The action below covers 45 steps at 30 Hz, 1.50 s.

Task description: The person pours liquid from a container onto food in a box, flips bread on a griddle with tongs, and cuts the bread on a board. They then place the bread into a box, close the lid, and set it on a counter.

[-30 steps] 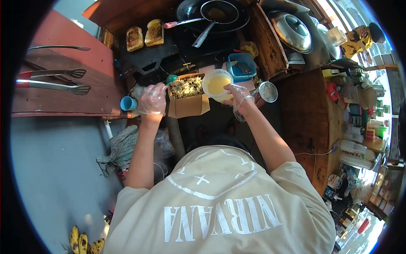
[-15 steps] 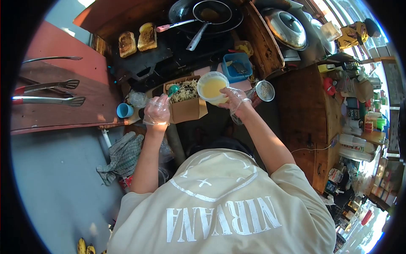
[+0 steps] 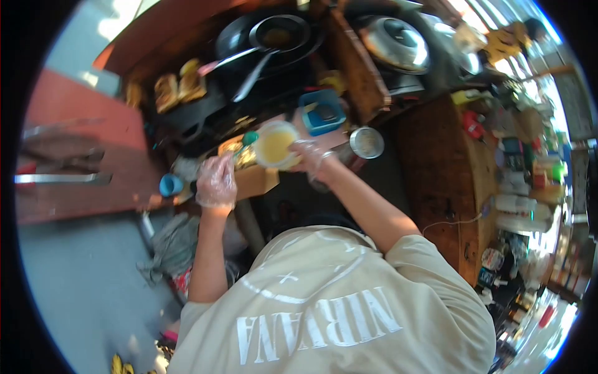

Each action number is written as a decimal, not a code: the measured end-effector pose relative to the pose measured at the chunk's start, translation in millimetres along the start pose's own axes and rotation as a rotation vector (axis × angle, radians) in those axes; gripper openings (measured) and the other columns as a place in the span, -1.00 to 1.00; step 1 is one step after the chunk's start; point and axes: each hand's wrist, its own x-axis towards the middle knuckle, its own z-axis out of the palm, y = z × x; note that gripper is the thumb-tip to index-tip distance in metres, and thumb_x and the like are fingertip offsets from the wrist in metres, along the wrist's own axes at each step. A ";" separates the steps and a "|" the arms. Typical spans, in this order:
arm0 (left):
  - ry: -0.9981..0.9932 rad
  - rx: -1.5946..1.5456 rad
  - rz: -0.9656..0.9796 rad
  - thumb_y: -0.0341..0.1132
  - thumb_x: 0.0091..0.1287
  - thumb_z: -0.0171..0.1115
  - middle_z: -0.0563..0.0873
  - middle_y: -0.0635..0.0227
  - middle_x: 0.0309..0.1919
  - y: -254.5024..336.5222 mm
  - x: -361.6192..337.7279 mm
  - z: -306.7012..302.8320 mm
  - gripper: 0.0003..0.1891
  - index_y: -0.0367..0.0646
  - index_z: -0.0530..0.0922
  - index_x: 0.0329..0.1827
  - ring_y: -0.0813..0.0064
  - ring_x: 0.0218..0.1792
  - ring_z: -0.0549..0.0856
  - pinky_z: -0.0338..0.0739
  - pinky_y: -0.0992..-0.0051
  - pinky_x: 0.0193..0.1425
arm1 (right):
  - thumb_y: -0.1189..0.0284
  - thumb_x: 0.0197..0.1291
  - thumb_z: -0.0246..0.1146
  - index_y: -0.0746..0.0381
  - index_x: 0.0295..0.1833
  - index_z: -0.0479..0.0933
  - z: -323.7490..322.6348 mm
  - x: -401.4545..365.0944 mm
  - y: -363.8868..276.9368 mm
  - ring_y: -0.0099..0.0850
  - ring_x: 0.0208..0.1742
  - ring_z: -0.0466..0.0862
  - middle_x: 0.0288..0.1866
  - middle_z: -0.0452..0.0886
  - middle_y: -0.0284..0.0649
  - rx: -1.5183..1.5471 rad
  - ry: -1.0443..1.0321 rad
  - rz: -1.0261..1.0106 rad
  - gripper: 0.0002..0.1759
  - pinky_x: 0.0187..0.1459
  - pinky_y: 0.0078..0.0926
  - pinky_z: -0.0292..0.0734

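Note:
My left hand [image 3: 216,181], in a clear plastic glove, is closed around the handle of a spoon with a green bowl [image 3: 250,138]. That bowl sits just left of the rim of a clear plastic tub [image 3: 258,149]. My right hand [image 3: 311,157], also gloved, grips the tub by its right side. Inside is a smooth yellow liquid [image 3: 278,143]. Below both hands stands an open brown cardboard box [image 3: 258,181], its shredded filling partly hidden by the tub and blurred.
Toasted bread [image 3: 167,92] lies on the dark stove top. Pans with a long handle [image 3: 255,76] are behind. A blue container [image 3: 322,113], a round tin [image 3: 366,143] and a blue cup [image 3: 170,185] stand around the box. Tongs [image 3: 62,179] lie on the left board.
The view has turned, so the scene sits further left and is blurred. The green spoon and the tub have come closer together, and the tub now covers more of the box.

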 end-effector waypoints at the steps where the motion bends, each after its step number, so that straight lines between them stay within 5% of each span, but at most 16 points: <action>1: -0.112 0.122 0.119 -0.40 0.28 0.32 0.72 0.14 -0.16 19.8 10.3 0.8 -0.71 -0.16 0.69 0.07 0.05 -0.10 0.68 0.57 0.19 0.08 | 0.36 0.17 0.40 0.34 0.16 0.47 -5.8 -4.2 -2.5 -0.19 0.04 0.69 0.01 0.57 -0.08 0.082 -0.130 -0.038 -0.51 0.03 -0.10 0.73; 3: -0.167 0.156 0.230 -0.15 0.29 0.34 0.70 0.03 0.00 59.1 27.1 10.3 -0.48 -0.35 0.59 0.21 0.04 0.05 0.65 0.50 0.14 0.20 | 0.37 0.17 0.37 0.30 0.12 0.47 -27.7 8.0 5.0 -0.19 0.10 0.70 0.01 0.61 -0.09 0.151 -0.151 -0.019 -0.56 0.00 -0.06 0.75; 5: -0.174 0.268 0.282 0.02 0.38 0.22 0.65 -0.03 0.16 99.2 38.7 17.5 -0.38 -0.38 0.52 0.28 -0.04 0.11 0.62 0.44 0.08 0.27 | 0.37 0.22 0.26 0.31 0.36 0.39 -44.5 -41.9 -26.9 -0.14 0.22 0.66 0.19 0.60 -0.03 0.131 -0.152 -0.091 -0.41 0.16 -0.13 0.67; 11: -0.091 0.217 0.318 -0.30 0.34 0.29 0.70 0.05 -0.01 202.9 47.8 86.3 -0.54 -0.30 0.55 0.27 0.00 0.00 0.63 0.50 0.10 0.16 | 0.40 0.21 0.27 0.45 0.06 0.52 -235.7 -178.2 -73.7 -0.07 -0.07 0.75 -0.04 0.64 0.06 0.288 0.117 -0.110 -0.61 0.06 -0.10 0.73; 13: -0.328 0.181 0.230 -0.34 0.27 0.35 0.71 0.10 -0.12 254.3 53.1 114.6 -0.54 -0.26 0.57 0.24 0.04 -0.09 0.63 0.51 0.10 0.09 | 0.42 0.23 0.24 0.43 0.02 0.53 -325.4 -218.2 -73.8 -0.06 -0.05 0.75 -0.02 0.65 0.07 0.409 0.304 -0.113 -0.66 0.04 -0.11 0.74; 17: -0.454 0.067 0.588 -0.30 0.20 0.39 0.73 0.24 -0.15 296.6 42.5 193.2 -0.63 -0.14 0.66 0.08 0.16 -0.17 0.66 0.47 0.11 0.07 | 0.40 0.25 0.21 0.37 0.06 0.51 -484.1 -285.3 -74.1 -0.09 -0.01 0.73 -0.01 0.65 0.04 0.467 0.603 -0.351 -0.67 0.03 -0.10 0.74; 23: -0.884 0.066 0.549 -0.18 0.23 0.35 0.77 0.31 -0.13 337.7 26.5 260.7 -0.66 -0.10 0.69 0.03 0.23 -0.06 0.69 0.47 0.17 0.13 | 0.31 0.29 0.26 0.24 0.19 0.42 -699.6 -280.9 -82.0 -0.09 0.07 0.63 0.08 0.47 -0.08 0.612 1.167 -0.475 -0.58 0.07 0.06 0.69; 28: -0.994 0.190 0.463 -0.07 0.31 0.26 0.75 0.36 -0.07 327.1 9.7 261.4 -0.67 0.04 0.68 0.06 0.30 0.01 0.68 0.47 0.19 0.14 | 0.24 0.39 0.26 0.24 0.50 0.18 -816.4 -245.7 -83.4 -0.05 0.38 0.41 0.44 0.34 -0.08 0.939 1.052 -0.804 -0.31 0.32 0.13 0.46; 29: -1.024 0.293 0.473 -0.05 0.34 0.22 0.74 0.38 -0.04 326.5 8.2 254.7 -0.66 0.06 0.66 0.10 0.32 0.03 0.67 0.47 0.19 0.15 | 0.23 0.46 0.15 0.21 0.53 0.17 -847.2 -239.5 -59.6 -0.12 0.46 0.37 0.44 0.42 -0.07 0.118 1.199 -0.677 -0.37 0.45 0.00 0.30; 30: -1.019 0.305 0.421 -0.04 0.37 0.19 0.73 0.40 -0.02 322.1 5.0 246.3 -0.65 0.07 0.63 0.14 0.34 0.05 0.66 0.47 0.19 0.16 | 0.16 0.49 0.06 0.12 0.56 0.14 -961.9 -195.6 2.9 -0.17 0.52 0.34 0.46 0.45 -0.11 0.306 0.956 -0.802 -0.37 0.53 -0.13 0.14; 33: -1.075 0.414 0.212 -0.04 0.44 0.13 0.72 0.43 0.03 309.4 -3.0 211.8 -0.65 0.10 0.58 0.21 0.35 0.09 0.65 0.47 0.19 0.17 | 0.19 0.37 0.16 0.19 0.30 0.42 -799.7 -213.4 -80.6 -0.25 0.22 0.55 0.23 0.58 -0.09 0.581 1.219 -0.516 -0.52 0.16 -0.24 0.46; 35: -0.935 0.362 0.026 -0.05 0.41 0.14 0.75 0.41 0.00 273.7 -29.0 187.9 -0.69 0.08 0.65 0.09 0.34 0.05 0.67 0.47 0.19 0.16 | 0.21 0.30 0.23 0.24 0.12 0.60 -645.7 -215.8 -131.4 -0.30 0.03 0.69 0.08 0.67 -0.08 0.412 1.343 -0.419 -0.59 -0.08 -0.31 0.67; 39: -0.394 0.007 -0.187 -0.33 0.23 0.31 0.78 0.21 -0.33 208.5 -56.3 117.7 -0.93 -0.07 0.71 -0.29 0.11 -0.21 0.73 0.59 0.16 -0.03 | 0.41 0.29 0.20 0.30 -0.17 0.70 -387.2 -181.7 -129.0 -0.43 -0.41 0.67 -0.23 0.74 -0.14 -0.422 0.665 -0.954 -0.78 -0.37 -0.57 0.57; 40: -0.253 -0.003 -0.257 -0.35 0.21 0.32 0.77 0.17 -0.35 191.6 -59.4 99.6 -0.92 -0.10 0.71 -0.27 0.07 -0.27 0.73 0.61 0.15 -0.10 | 0.45 0.31 0.20 0.32 -0.28 0.68 -329.3 -177.0 -127.8 -0.44 -0.40 0.70 -0.29 0.75 -0.14 -0.630 0.493 -0.978 -0.80 -0.37 -0.49 0.60; 42: -0.142 0.171 -0.436 -0.31 0.25 0.34 0.75 0.07 -0.40 148.0 -59.5 63.6 -0.89 -0.10 0.72 -0.24 0.03 -0.34 0.74 0.62 0.19 -0.22 | 0.35 0.30 0.19 0.24 -0.26 0.69 -263.0 -137.1 -101.7 -0.05 -0.31 0.72 -0.26 0.74 -0.02 -1.082 0.110 -1.010 -0.77 -0.17 -0.18 0.63; 45: 0.016 0.127 -0.793 -0.21 0.31 0.30 0.76 -0.01 -0.32 47.8 -47.1 34.8 -0.78 -0.19 0.72 -0.23 -0.02 -0.25 0.75 0.63 0.18 -0.15 | 0.25 0.28 0.20 0.23 -0.27 0.68 -126.4 -82.0 -78.6 0.06 -0.19 0.72 -0.19 0.72 0.05 -1.205 -0.227 -0.382 -0.72 -0.10 -0.07 0.61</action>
